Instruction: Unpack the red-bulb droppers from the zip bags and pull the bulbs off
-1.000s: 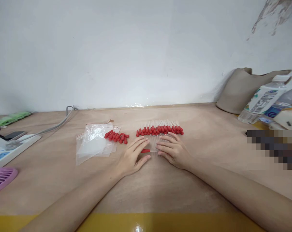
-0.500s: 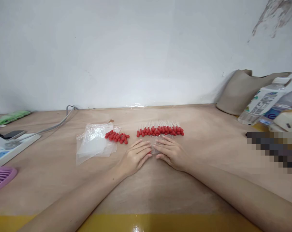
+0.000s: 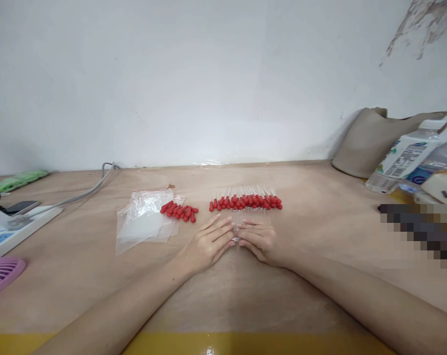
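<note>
Along the near edge of the bench runs a glossy yellow strip (image 3: 179, 343); beyond it, the brown sheet-like bench covering (image 3: 216, 301) lies under both forearms. The left hand (image 3: 210, 242) and right hand (image 3: 263, 241) meet mid-bench, fingertips nearly touching. A slender, clear, shiny tube (image 3: 237, 239) lies level across the small gap, each end running into one hand. Thumbs and fingers look pinched on it from either side; what the left fingers cover at its end cannot be seen.

Good handling here, I judge, means gripping near the ends, keeping both hands on one straight line and pressing lengthwise with a small twist; sideways force could bend or snap something so thin.

Just beyond the fingers lies a bed of clear, thin, parallel tubes (image 3: 259, 215), partly under the right fingertips, so the wrist is best kept light to avoid scattering them. Left of the hands, loose red teardrop bulbs (image 3: 179, 211) rest partly on flat, clear plastic bags (image 3: 140, 224), within easy reach. Farther on is a row of red bulbs with pale, thin stems (image 3: 245, 201), stems toward the bench's far edge, against the white wall (image 3: 208, 84).
</note>
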A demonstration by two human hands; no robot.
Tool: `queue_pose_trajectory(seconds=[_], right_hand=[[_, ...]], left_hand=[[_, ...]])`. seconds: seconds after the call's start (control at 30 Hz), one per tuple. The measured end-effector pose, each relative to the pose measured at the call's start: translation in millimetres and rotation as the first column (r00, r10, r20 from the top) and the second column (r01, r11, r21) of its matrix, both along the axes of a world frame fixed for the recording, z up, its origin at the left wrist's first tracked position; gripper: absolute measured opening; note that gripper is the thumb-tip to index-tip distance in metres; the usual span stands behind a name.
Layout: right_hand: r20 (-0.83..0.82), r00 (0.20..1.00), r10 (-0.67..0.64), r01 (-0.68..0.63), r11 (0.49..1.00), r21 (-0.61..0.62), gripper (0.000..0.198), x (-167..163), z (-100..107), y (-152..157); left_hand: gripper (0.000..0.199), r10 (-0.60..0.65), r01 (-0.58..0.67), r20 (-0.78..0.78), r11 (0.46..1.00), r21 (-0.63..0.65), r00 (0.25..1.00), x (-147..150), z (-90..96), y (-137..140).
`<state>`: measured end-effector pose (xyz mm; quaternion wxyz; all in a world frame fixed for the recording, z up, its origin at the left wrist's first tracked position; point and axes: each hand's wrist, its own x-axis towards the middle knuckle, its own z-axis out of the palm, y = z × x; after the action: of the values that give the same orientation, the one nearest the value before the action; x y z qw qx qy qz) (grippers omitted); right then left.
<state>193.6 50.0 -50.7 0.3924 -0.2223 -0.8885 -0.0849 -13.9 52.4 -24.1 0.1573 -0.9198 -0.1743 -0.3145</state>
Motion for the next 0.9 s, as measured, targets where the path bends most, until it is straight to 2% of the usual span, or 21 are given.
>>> queue_pose_trajectory(seconds=[0.33,0.6,0.77,0.83,0.9], right_hand=[[0.053,0.999,-0.001,-0.004,0.995,0.102,0.013,4,10,-8],[0.099,0.995,-0.02,-0.001,0.979,0.202,0.016,9,12,-12],[0.092,0.995,-0.026,0.005,0.976,0.217,0.02,21,13,-15],[0.03,0.997,-0.067,0.06,0.981,0.185,0.02,32,14,-13],[-0.052,0.981,-0.184,0.19,0.973,0.129,0.02,43,16,-8]], left_hand=[[0.014,-0.004,0.001,-0.03,0.997,-0.077,1.0,-2,3.2,-4],[0.014,-0.024,0.021,-0.02,0.994,-0.11,1.0,-4,3.5,-4],[0.015,-0.019,0.02,0.01,0.995,-0.101,1.0,-13,-1.9,-2],[0.015,0.026,-0.021,0.059,0.996,-0.084,0.998,-19,-3.1,-1],[0.014,0.097,-0.091,0.102,0.994,-0.061,0.99,-25,-2.2,0]])
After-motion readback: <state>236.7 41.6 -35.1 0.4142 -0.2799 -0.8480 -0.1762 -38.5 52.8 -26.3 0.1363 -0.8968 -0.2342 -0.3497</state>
